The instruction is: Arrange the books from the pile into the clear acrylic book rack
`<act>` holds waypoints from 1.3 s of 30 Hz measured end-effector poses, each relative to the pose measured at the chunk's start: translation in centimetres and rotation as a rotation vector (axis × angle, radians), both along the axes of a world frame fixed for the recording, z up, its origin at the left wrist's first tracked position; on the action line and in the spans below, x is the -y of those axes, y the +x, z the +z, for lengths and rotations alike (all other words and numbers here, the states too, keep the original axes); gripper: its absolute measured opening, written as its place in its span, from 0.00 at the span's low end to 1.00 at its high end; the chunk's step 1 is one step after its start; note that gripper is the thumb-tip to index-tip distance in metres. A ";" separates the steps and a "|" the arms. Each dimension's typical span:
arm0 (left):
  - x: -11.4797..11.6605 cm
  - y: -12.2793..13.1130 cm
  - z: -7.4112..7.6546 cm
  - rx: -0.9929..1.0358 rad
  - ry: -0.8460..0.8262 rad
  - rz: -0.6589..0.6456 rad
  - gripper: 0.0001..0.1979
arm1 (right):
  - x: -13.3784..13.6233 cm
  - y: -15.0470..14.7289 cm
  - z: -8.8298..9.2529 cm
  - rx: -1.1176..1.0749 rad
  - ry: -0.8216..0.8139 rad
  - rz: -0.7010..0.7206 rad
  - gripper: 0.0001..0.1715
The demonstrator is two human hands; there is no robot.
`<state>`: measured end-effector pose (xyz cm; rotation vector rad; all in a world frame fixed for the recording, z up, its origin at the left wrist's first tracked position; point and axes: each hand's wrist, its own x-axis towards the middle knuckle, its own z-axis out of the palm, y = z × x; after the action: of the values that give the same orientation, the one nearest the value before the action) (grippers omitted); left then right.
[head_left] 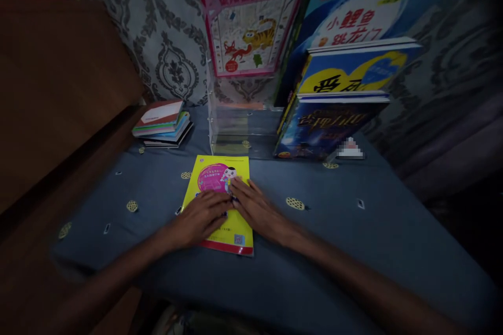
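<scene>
A yellow book (223,230) with a pink oval and a red bottom edge lies closed and flat on the blue-grey cloth. My left hand (200,214) rests palm down across its lower left half, fingers stretched to the right. From the right, my right hand (255,207) lies flat on the cover, its fingers pointing up and left. The fingertips of both hands meet near the middle of the book, hiding part of the cover picture. Neither hand grips anything that I can see.
Beyond the book stands a clear acrylic rack (231,144). A pink picture book (247,21) is at its back; a dark blue book (326,125) and a blue-and-yellow book (353,68) stand on the right. A small book stack (163,123) lies left, near a brown wooden panel (58,94).
</scene>
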<state>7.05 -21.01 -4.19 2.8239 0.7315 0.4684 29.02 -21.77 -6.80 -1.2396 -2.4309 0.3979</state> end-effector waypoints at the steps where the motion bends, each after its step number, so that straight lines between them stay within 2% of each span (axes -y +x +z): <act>1: -1.2 -0.2 -0.3 -0.012 0.009 0.026 0.18 | -1.1 0.0 0.0 0.019 -0.012 -0.027 0.29; 5: -5.9 -1.3 -1.5 -0.055 0.033 0.193 0.23 | -5.0 0.9 -0.2 0.072 -0.039 -0.158 0.32; 9: -8.5 -2.2 -2.3 -0.047 0.029 0.356 0.25 | -6.3 2.1 -0.5 0.060 -0.002 -0.181 0.32; 20: -8.4 -2.1 -2.9 -0.055 0.033 0.503 0.27 | -6.2 2.1 -1.2 0.110 0.024 -0.215 0.32; 24: -8.4 -2.1 -2.9 -0.048 0.043 0.518 0.26 | -4.7 2.0 -1.5 0.137 0.038 -0.210 0.34; 32: -8.2 -1.9 -2.9 -0.037 0.022 0.528 0.26 | 2.3 2.1 -1.9 0.144 0.073 -0.088 0.51; 35: -8.2 -1.9 -3.0 -0.013 0.017 0.556 0.26 | 3.2 2.2 -1.8 0.148 0.070 -0.075 0.51; 39: -7.9 -1.8 -3.2 -0.011 0.019 0.639 0.26 | 3.0 2.3 -1.5 0.164 0.043 -0.054 0.52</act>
<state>5.23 -13.09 -7.40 2.5532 1.6415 0.5440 31.31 -24.74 -8.30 -1.3648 -2.5210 0.2358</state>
